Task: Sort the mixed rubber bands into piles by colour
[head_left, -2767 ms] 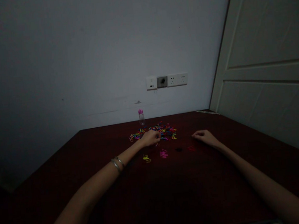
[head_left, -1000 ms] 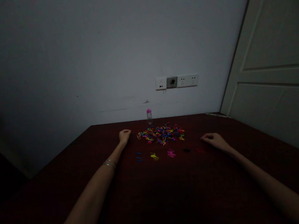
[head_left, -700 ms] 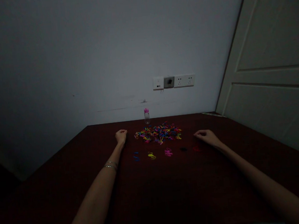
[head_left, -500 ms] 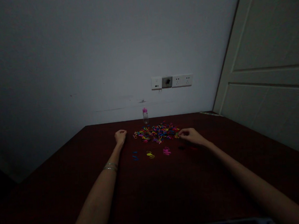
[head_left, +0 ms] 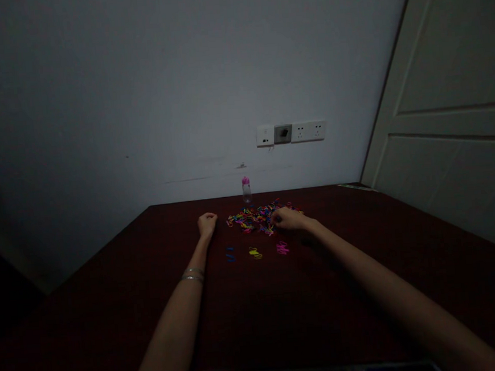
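A loose pile of small, bright, looped clips in mixed colours lies toward the back of the dark red table. My right hand is over the right part of this pile, fingers bent down and pressed together among the clips; what is between the fingertips is hidden. Left of the pile my left hand rests on the table, fingers curled closed, with nothing showing in it. In front of the pile lie three small groups: blue clips, yellow clips and pink clips.
A small clear bottle with a pink top stands behind the pile, close to the wall. Wall sockets are above the table. A pale panelled door stands at the right.
My right hand has moved left, from the pile's right edge to over its right part. My left hand stays beside the pile. The whole view has shifted slightly.
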A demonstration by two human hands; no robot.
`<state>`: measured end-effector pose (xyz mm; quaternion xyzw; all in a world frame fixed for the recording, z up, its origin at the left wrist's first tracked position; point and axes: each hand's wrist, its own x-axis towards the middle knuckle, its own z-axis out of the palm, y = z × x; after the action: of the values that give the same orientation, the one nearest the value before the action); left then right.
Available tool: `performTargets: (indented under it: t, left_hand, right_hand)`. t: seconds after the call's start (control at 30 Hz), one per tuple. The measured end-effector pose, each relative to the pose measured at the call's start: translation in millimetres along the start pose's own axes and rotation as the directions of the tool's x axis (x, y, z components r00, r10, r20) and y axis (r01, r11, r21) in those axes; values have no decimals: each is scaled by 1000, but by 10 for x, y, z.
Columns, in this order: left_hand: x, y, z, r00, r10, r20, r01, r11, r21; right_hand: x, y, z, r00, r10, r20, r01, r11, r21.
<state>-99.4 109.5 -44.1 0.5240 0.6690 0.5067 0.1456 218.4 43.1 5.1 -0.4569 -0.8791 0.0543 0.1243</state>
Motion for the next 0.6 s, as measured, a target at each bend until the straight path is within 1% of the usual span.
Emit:
performTargets:
  t: [0.1,0.17,0.37,0.6]
  left_hand:
    - [-3,-3,2,1000,3,18,-2,1000,-21]
    - [-13,2,-8,1000,4,26,-3,1000,-31]
    - [-60,46,-55,1000,3,28,-1,995,-96]
    - [-80,78,-78,999,8,35,-3,990,-142]
  right_hand:
    - [0,63,52,998,1,56,-3,999,43]
    - [-15,86,91,998,15,63,-19,997,74]
    - [-29,77,171,999,38,24,-41,992,118]
    - [-61,96,169,997,60,-37,-52,982,183]
